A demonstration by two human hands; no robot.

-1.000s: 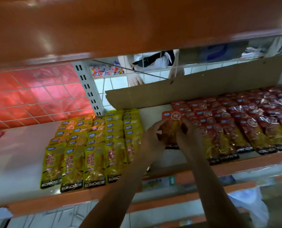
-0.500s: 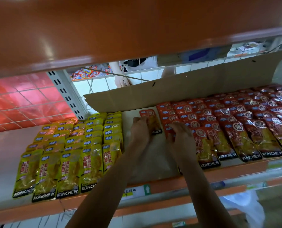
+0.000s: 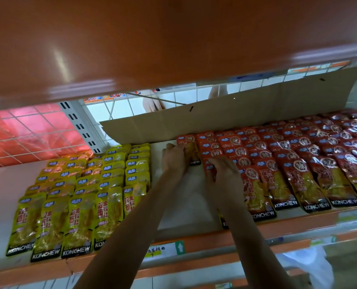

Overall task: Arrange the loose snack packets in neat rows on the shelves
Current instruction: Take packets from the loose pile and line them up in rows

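A single red snack packet lies flat at the back of the white shelf, beside the leftmost column of the red packet rows. My left hand touches that packet's left edge with straight fingers. Flat on the front part of the leftmost red column rests my right hand. Rows of yellow packets fill the shelf's left part. A bare strip of shelf separates the yellow and red rows, and both my forearms reach over it.
A brown cardboard sheet stands along the back behind the red rows. The orange upper shelf hangs low overhead. Behind the wire grid, another person's gloved hands show. A white plastic bag hangs below at right.
Both hands carried the red packet from the shelf's front to the back and laid it down beside the red rows. My right hand left the packet and now rests on the red column.
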